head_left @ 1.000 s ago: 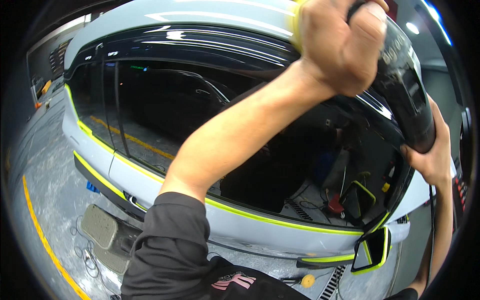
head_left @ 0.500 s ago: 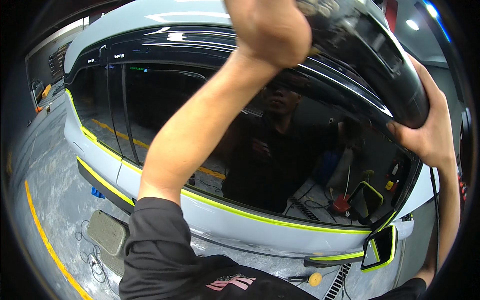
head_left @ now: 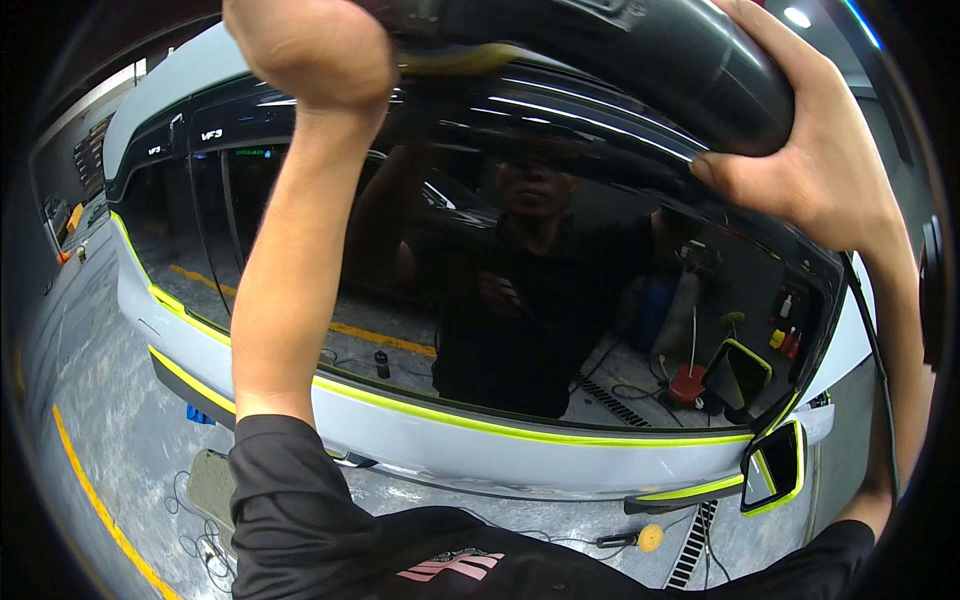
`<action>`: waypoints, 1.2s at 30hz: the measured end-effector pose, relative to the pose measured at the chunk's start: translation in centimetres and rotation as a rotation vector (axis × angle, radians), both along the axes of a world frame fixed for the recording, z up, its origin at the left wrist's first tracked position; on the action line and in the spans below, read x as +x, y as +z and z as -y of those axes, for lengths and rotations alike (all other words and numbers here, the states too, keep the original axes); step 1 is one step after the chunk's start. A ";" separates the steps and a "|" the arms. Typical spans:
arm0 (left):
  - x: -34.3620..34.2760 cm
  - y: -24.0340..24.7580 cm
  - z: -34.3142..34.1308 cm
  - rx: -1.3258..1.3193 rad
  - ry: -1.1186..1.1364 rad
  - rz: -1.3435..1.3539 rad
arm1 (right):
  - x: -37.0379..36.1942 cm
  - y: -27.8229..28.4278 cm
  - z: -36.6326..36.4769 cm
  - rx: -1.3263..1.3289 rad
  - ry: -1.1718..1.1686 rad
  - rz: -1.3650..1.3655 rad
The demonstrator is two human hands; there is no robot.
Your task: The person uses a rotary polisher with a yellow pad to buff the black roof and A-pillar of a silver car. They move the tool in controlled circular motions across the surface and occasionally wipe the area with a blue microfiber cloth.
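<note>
While the left hand (head_left: 315, 55) and right hand (head_left: 840, 170) are gripping the black polisher (head_left: 650, 65), white lettering (head_left: 211, 135) is showing on the pale car (head_left: 500, 456).

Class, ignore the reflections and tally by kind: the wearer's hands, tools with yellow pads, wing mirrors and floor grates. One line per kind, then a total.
Hands: 2 (left hand, right hand)
Yellow-padded tools: 2 (held tool, floor tool)
Wing mirror: 1
Floor grate: 1
Total: 6

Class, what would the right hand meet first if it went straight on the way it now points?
The polisher that the right hand grips; beyond that, perhaps the car, though depth is unclear.
</note>
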State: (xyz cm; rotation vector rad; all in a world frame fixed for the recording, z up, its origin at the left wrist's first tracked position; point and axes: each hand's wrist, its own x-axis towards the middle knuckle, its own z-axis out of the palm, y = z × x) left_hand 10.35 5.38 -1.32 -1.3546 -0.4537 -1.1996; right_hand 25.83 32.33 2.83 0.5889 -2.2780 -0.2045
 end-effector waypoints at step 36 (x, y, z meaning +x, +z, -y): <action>4.9 2.2 -21.3 -0.019 -0.099 -0.024 | 9.7 -3.3 -16.3 -0.245 -0.298 -0.023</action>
